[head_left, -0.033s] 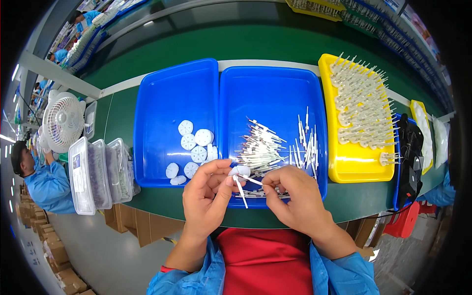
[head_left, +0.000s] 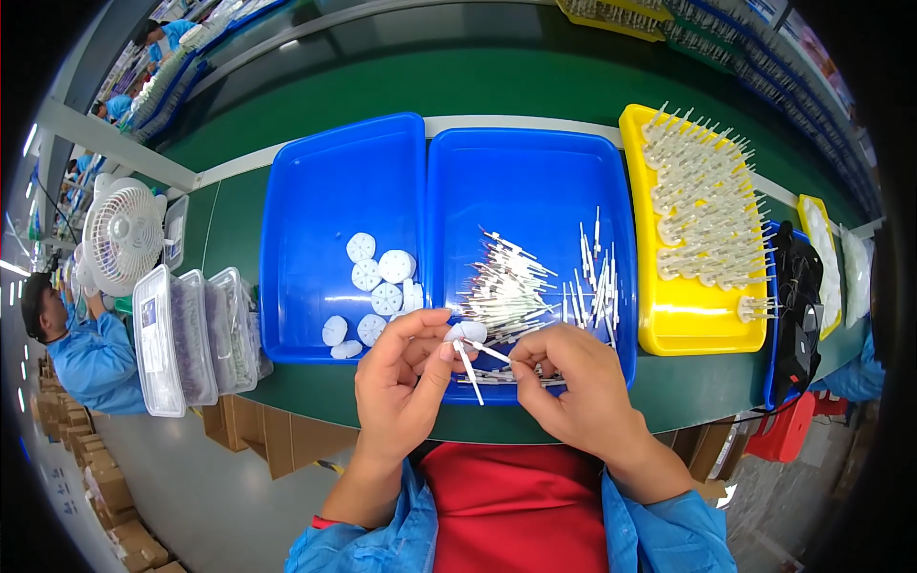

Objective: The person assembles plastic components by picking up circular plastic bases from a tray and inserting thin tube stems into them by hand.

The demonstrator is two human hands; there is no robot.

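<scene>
Between the fingertips of my left hand (head_left: 401,377) is a white round disc (head_left: 465,331), held over the front edge of the right blue tray (head_left: 525,181). One thin white stick (head_left: 471,375) hangs from the disc, pointing down toward me. My right hand (head_left: 578,382) pinches the outer end of a second white stick (head_left: 493,352), whose other end meets the disc. Whether that end is seated in it, I cannot tell. Many similar sticks (head_left: 506,286) lie in the right blue tray. Several white slotted discs (head_left: 387,299) rest in the left blue tray (head_left: 325,191).
Right of the blue trays, a yellow tray (head_left: 702,329) carries rows of discs with sticks standing out. Lidded clear plastic boxes (head_left: 158,339) and a white fan (head_left: 124,234) stand at the left. Beyond them sits a person in blue (head_left: 86,358). Cardboard boxes (head_left: 277,439) are below the table edge.
</scene>
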